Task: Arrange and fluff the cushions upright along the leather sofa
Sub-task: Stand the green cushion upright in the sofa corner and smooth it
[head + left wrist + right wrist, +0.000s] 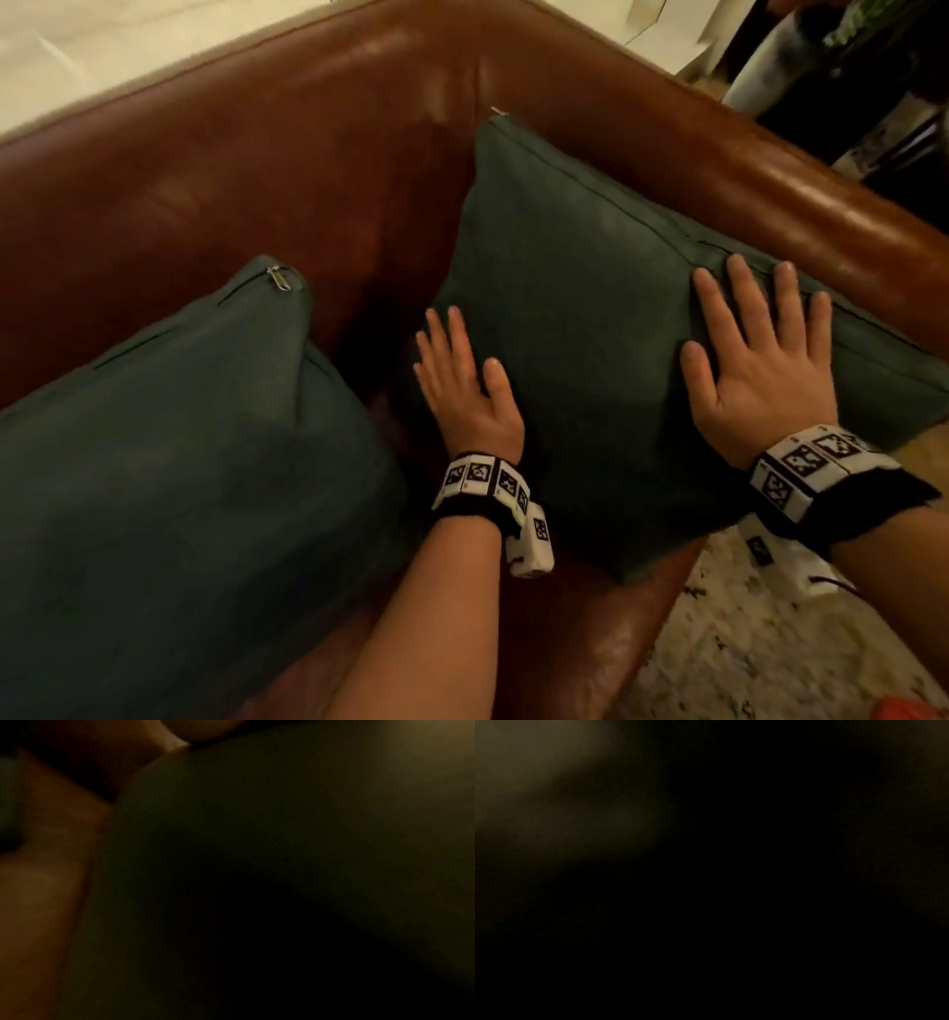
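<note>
Looking down at: a brown leather sofa (267, 169) that fills most of the head view, its back running across the top and an armrest (801, 205) slanting down the right side
Left cushion: big dark green cushion (169, 462) in the lower left of the frame, propped against the sofa back, zipper pull (280, 280) at its top corner
Right cushion: second dark green cushion (580, 329) in the middle and right of the frame, tilted back into the corner where the sofa back meets the armrest, one corner pointing up, lower right corner poking out past the seat edge
Floor: pale speckled floor (744, 642) at the bottom right
Right hand: right hand (755, 360) laid flat on the right cushion near its right edge, fingers straight and spread, not gripping anything
Left hand: left hand (462, 380) flat against that same cushion's left edge, fingers straight, thumb out on the fabric, no grip either
Wristbands: both wrists wear a black band with black-and-white marker squares (482, 478)
Wrist views: basically dark, the left one only shows blurry green fabric and brown, can't make out fingers there
</note>
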The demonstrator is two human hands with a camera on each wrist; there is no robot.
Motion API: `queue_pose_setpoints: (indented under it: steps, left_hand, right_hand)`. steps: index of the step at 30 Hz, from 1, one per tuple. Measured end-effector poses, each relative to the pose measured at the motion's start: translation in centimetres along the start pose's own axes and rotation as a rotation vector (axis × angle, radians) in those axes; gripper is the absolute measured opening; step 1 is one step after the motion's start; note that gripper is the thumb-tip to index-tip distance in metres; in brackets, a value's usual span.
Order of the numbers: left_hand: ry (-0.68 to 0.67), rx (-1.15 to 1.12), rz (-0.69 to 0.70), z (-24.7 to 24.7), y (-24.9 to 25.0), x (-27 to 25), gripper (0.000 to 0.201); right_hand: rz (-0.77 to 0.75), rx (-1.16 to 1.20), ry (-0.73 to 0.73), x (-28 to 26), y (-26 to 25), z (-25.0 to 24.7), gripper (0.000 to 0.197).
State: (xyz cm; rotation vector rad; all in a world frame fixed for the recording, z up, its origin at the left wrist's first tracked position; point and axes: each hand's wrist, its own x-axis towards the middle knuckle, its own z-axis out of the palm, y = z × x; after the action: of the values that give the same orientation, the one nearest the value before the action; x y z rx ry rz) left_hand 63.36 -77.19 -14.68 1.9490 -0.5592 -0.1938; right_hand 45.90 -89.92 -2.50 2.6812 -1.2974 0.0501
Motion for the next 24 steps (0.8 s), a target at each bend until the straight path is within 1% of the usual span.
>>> queue_pose_setpoints:
  steps: [2, 4, 5, 6, 7, 8, 9, 10, 11, 12, 13, 14, 16, 17, 18, 19, 20, 21, 22, 24]
  left_hand:
    - [0.035, -0.027, -0.205, 0.8, -3.2, 0.3, 0.059]
    - [0.021, -0.1, -0.382, 1.2, -6.2, -0.2, 0.05]
    - [0.015, -0.146, -0.449, 1.1, -6.9, -0.3, 0.047]
    - [0.022, -0.184, -0.511, 0.9, -6.9, -0.1, 0.049]
    - [0.059, -0.205, -0.542, 0.7, -5.8, 0.3, 0.056]
    - [0.114, -0.195, -0.504, 0.3, -4.0, 0.7, 0.062]
    - [0.141, -0.194, -0.387, -0.3, -1.6, 1.2, 0.063]
    - [0.107, -0.167, -0.186, -0.9, 1.0, 1.4, 0.063]
    - [0.036, -0.1, 0.039, -1.4, 3.1, 1.7, 0.061]
    - [-0.032, -0.016, 0.214, -1.3, 3.9, 2.2, 0.06]
    - [-0.086, 0.039, 0.282, -0.9, 3.9, 2.9, 0.059]
    - [-0.108, 0.064, 0.249, -0.5, 3.1, 3.5, 0.059]
    - [-0.11, 0.065, 0.064, -0.6, 1.2, 4.5, 0.064]
    - [-0.107, 0.069, -0.002, -0.9, 0.6, 4.6, 0.069]
    - [-0.109, 0.088, -0.029, -1.2, 1.0, 4.7, 0.07]
    - [-0.099, 0.13, -0.014, -1.9, 1.7, 4.7, 0.069]
    - [-0.081, 0.179, 0.06, -2.7, 3.2, 4.8, 0.067]
    - [-0.072, 0.237, 0.189, -3.5, 5.1, 5.2, 0.066]
    - [-0.095, 0.307, 0.362, -4.1, 7.2, 5.8, 0.066]
    - [-0.229, 0.507, 0.717, -4.0, 10.7, 7.8, 0.063]
  right_hand:
    - [-0.001, 0.004, 0.017, -0.3, 0.0, 0.2, 0.064]
    - [-0.005, 0.003, 0.028, -0.4, 0.0, 0.5, 0.064]
    - [-0.007, 0.006, 0.029, -0.3, -0.1, 0.7, 0.064]
    - [-0.006, 0.009, 0.031, -0.2, -0.1, 0.9, 0.065]
    - [0.0, 0.013, 0.032, 0.0, -0.1, 1.0, 0.065]
    - [0.003, 0.016, 0.032, 0.1, 0.0, 1.0, 0.065]
    - [0.001, 0.019, 0.031, 0.2, 0.1, 1.1, 0.065]
    - [-0.005, 0.024, 0.032, 0.2, 0.3, 1.1, 0.065]
    - [-0.008, 0.03, 0.033, 0.2, 0.3, 1.0, 0.065]
    - [-0.01, 0.036, 0.035, 0.3, 0.2, 1.0, 0.065]
    - [-0.01, 0.035, 0.033, 0.3, 0.1, 0.9, 0.065]
    - [-0.011, 0.029, 0.031, 0.3, 0.0, 0.9, 0.065]
    - [-0.015, 0.017, 0.034, 0.2, -0.2, 0.8, 0.065]
    - [-0.017, 0.01, 0.026, 0.2, -0.3, 0.8, 0.065]
    - [-0.012, 0.009, 0.012, 0.4, -0.1, 0.5, 0.064]
    - [-0.019, 0.015, -0.007, 0.7, -0.1, 0.4, 0.064]
    - [-0.023, 0.02, -0.02, 0.7, 0.0, 0.2, 0.064]
    - [-0.027, 0.024, -0.026, 0.7, 0.0, 0.0, 0.064]
    - [-0.029, 0.023, -0.024, 0.6, 0.0, -0.2, 0.064]
    - [-0.03, 0.011, -0.006, 0.3, -0.1, -0.6, 0.063]
